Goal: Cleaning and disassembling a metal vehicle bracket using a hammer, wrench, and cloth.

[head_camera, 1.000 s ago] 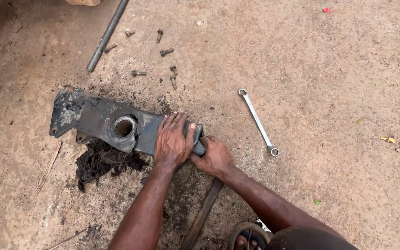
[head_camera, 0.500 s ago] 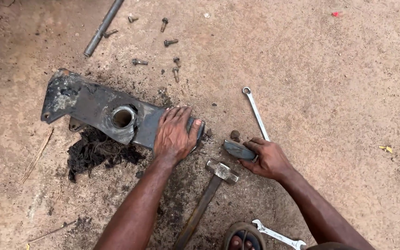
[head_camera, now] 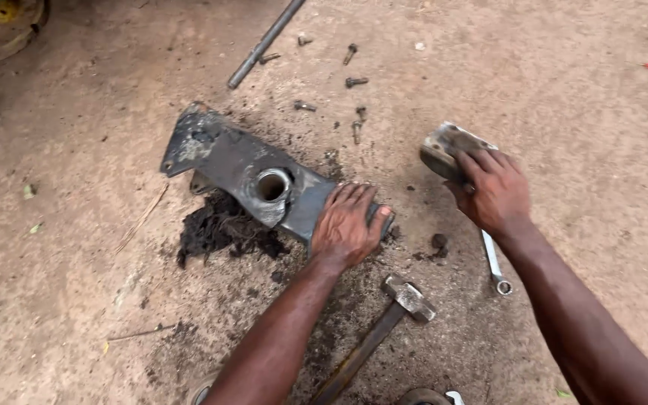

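Head view | left hand [head_camera: 346, 225] flat, fingers spread, pressing near end of greasy metal bracket [head_camera: 245, 169] on dirt ground [head_camera: 76, 262] | right hand [head_camera: 495, 189] fingers gripping grey metal block [head_camera: 444, 146], raised right of bracket | hammer [head_camera: 384, 330], wrench [head_camera: 493, 262] near.

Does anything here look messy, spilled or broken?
Yes. A dark greasy clump has spilled on the dirt beside the long metal bracket under the left hand. Loose bolts lie scattered above it. The right hand holds a grimy metal block.
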